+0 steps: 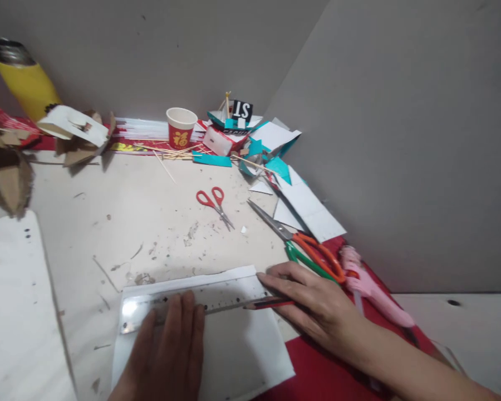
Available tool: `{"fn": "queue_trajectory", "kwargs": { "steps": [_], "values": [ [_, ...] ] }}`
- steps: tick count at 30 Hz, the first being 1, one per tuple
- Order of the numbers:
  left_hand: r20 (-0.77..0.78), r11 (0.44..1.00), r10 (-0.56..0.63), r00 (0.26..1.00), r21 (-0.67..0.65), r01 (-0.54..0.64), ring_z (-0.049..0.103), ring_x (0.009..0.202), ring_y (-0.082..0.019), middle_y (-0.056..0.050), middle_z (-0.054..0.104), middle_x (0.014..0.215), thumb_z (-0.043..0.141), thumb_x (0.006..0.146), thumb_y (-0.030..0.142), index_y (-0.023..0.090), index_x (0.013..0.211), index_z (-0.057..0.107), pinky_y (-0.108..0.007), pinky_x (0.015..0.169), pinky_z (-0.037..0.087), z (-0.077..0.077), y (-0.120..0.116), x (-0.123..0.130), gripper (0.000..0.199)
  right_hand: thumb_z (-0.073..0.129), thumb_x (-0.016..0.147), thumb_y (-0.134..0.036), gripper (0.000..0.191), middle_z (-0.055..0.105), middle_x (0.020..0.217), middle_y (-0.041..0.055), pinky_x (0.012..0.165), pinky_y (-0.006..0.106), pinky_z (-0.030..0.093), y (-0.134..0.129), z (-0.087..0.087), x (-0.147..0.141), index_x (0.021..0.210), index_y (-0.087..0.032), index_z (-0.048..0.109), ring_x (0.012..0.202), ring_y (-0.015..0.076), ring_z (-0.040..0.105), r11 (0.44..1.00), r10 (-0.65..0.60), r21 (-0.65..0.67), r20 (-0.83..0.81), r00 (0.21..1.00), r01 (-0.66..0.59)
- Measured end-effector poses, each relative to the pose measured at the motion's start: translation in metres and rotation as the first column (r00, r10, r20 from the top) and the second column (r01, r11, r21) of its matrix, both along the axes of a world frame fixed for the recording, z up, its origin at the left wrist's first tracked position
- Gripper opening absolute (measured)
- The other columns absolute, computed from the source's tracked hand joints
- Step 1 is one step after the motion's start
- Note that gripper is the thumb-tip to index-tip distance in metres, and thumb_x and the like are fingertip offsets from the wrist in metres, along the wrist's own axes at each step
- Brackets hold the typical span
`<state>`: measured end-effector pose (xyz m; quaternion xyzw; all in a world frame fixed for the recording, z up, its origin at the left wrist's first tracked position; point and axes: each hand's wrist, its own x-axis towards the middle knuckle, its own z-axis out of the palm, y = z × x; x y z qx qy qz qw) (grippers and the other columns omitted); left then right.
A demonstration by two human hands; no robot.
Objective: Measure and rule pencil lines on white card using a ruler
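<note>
A clear ruler (pixel 140 311) lies across a sheet of white paper (pixel 244 345) at the front of the table. My left hand (pixel 171 340) rests on the ruler, its fingers stretched out and lying over its lower edge. Between the fingers of my right hand (pixel 313 298) is a dark pencil with red stripes (pixel 271 302). The pencil's tip points left, close to the ruler's lower edge. The fingertips of this hand touch the right end of the ruler and paper. Just beyond it lie large scissors (pixel 317 253) with orange and green handles.
Small red-handled scissors (pixel 215 201) lie mid-table. At the back stand a red-and-white paper cup (pixel 180 131), a yellow bottle (pixel 27 86) and cardboard pieces (pixel 8 172). Paper scraps (pixel 309 206) and a pink glue gun (pixel 371 289) line the right wall. White board (pixel 16 301) is at left.
</note>
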<state>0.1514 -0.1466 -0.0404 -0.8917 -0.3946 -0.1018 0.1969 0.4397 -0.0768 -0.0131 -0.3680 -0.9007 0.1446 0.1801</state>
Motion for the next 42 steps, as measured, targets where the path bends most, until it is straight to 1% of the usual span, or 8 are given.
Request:
{"fn": "queue_trajectory", "kwargs": {
  "steps": [6, 10, 20, 28, 32, 35, 39, 42],
  "values": [
    [-0.016, 0.997, 0.07, 0.997, 0.043, -0.069, 0.052, 0.119, -0.03, -0.01, 0.069, 0.123, 0.042, 0.089, 0.024, 0.013, 0.125, 0.059, -0.045, 0.094, 0.041, -0.001, -0.004, 0.005, 0.041, 0.051, 0.095, -0.019, 0.035, 0.064, 0.106, 0.0109, 0.07, 0.025, 0.059, 0.002, -0.009, 0.006, 0.129, -0.023, 0.058, 0.089, 0.0177, 0.068, 0.997, 0.013, 0.071, 0.037, 0.999, -0.016],
    [-0.026, 0.994, 0.09, 0.996, 0.07, -0.088, 0.052, 0.12, -0.031, -0.01, 0.068, 0.123, 0.045, 0.09, 0.027, 0.014, 0.125, 0.059, -0.047, 0.094, 0.042, -0.005, -0.006, 0.007, 0.039, 0.05, 0.096, -0.021, 0.034, 0.065, 0.104, 0.0104, 0.067, 0.023, 0.059, 0.003, -0.009, 0.006, 0.128, -0.023, 0.06, 0.086, 0.0176, 0.07, 0.993, 0.024, 0.117, 0.039, 0.999, -0.028],
    [-0.018, 0.991, 0.104, 0.994, 0.091, -0.102, 0.052, 0.123, -0.034, -0.013, 0.066, 0.127, 0.052, 0.087, 0.036, 0.013, 0.124, 0.06, -0.051, 0.1, 0.039, -0.01, -0.009, 0.009, 0.044, 0.052, 0.093, -0.019, 0.036, 0.068, 0.105, 0.0086, 0.067, 0.023, 0.059, 0.004, -0.012, 0.006, 0.126, -0.027, 0.062, 0.087, 0.0184, 0.071, 0.994, 0.009, 0.105, 0.014, 1.0, -0.01],
    [-0.076, 0.994, 0.077, 0.994, 0.084, -0.071, 0.053, 0.121, -0.034, -0.014, 0.066, 0.126, 0.047, 0.088, 0.03, 0.011, 0.125, 0.059, -0.049, 0.096, 0.042, -0.005, -0.008, 0.007, 0.043, 0.052, 0.093, -0.016, 0.035, 0.067, 0.105, 0.0106, 0.069, 0.024, 0.059, 0.004, -0.012, 0.007, 0.126, -0.025, 0.062, 0.088, 0.0182, 0.07, 0.997, 0.01, 0.074, 0.008, 1.0, -0.011],
    [-0.027, 0.996, 0.082, 0.996, 0.035, -0.081, 0.054, 0.123, -0.033, -0.015, 0.064, 0.13, 0.047, 0.085, 0.027, 0.011, 0.127, 0.057, -0.047, 0.1, 0.038, -0.005, -0.008, 0.006, 0.046, 0.052, 0.093, -0.016, 0.035, 0.068, 0.104, 0.0105, 0.072, 0.027, 0.06, 0.003, -0.007, 0.003, 0.125, -0.025, 0.061, 0.088, 0.0183, 0.07, 1.0, 0.005, 0.028, -0.01, 1.0, -0.005],
    [0.007, 0.998, 0.068, 0.998, 0.012, -0.068, 0.056, 0.121, -0.032, -0.015, 0.065, 0.129, 0.044, 0.085, 0.022, 0.011, 0.128, 0.056, -0.045, 0.098, 0.039, -0.003, -0.006, 0.005, 0.046, 0.052, 0.094, -0.018, 0.033, 0.067, 0.104, 0.0106, 0.073, 0.028, 0.06, 0.004, 0.0, -0.001, 0.124, -0.024, 0.062, 0.09, 0.0185, 0.07, 1.0, -0.009, -0.021, -0.019, 1.0, 0.008],
    [0.011, 0.999, 0.043, 0.999, -0.001, -0.043, 0.058, 0.117, -0.03, -0.015, 0.066, 0.127, 0.036, 0.086, 0.015, 0.011, 0.131, 0.053, -0.045, 0.092, 0.041, 0.0, -0.003, 0.004, 0.048, 0.057, 0.093, -0.023, 0.031, 0.067, 0.105, 0.0107, 0.075, 0.029, 0.059, 0.006, 0.015, -0.005, 0.123, -0.022, 0.063, 0.093, 0.0185, 0.069, 0.994, -0.012, -0.112, -0.035, 0.999, 0.008],
    [0.016, 1.0, 0.027, 1.0, -0.006, -0.027, 0.059, 0.116, -0.031, -0.016, 0.066, 0.127, 0.034, 0.086, 0.014, 0.009, 0.131, 0.053, -0.046, 0.091, 0.041, 0.0, -0.002, 0.002, 0.048, 0.053, 0.094, -0.018, 0.033, 0.07, 0.11, 0.0095, 0.084, 0.03, 0.058, 0.007, 0.028, -0.006, 0.126, -0.024, 0.062, 0.1, 0.0187, 0.068, 0.986, -0.035, -0.164, -0.037, 0.999, 0.028]
  ]
}}
